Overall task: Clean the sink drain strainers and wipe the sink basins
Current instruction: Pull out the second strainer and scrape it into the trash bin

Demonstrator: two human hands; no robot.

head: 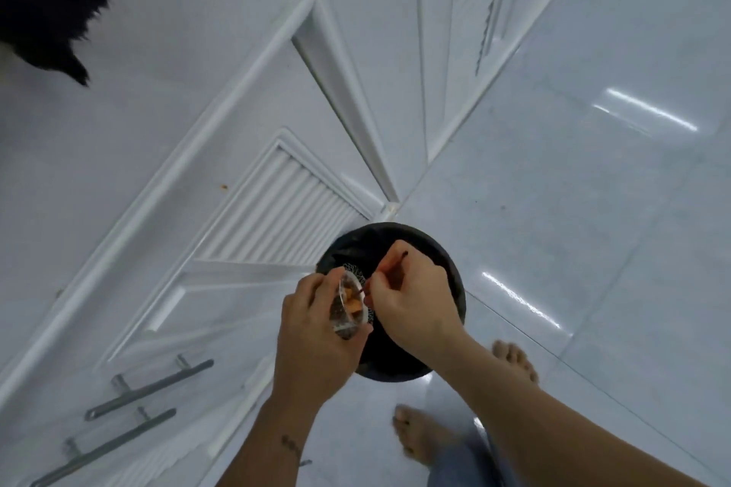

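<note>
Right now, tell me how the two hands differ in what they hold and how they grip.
The left hand wraps its fingers around the metal mesh sink strainer, tilting it; the right hand pinches a thin dark stick. The left hand steadies; the right hand pokes the stick's tip into the orange food scraps inside the strainer. Both are bare and held over the black trash bin.

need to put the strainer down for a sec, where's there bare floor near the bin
Bare tile lies right of the black bin, and beyond it toward the cabinet corner. It is crowded over the bin, where the left hand holds the strainer and the right hand pinches a thin stick, and near the bare feet below.
</note>
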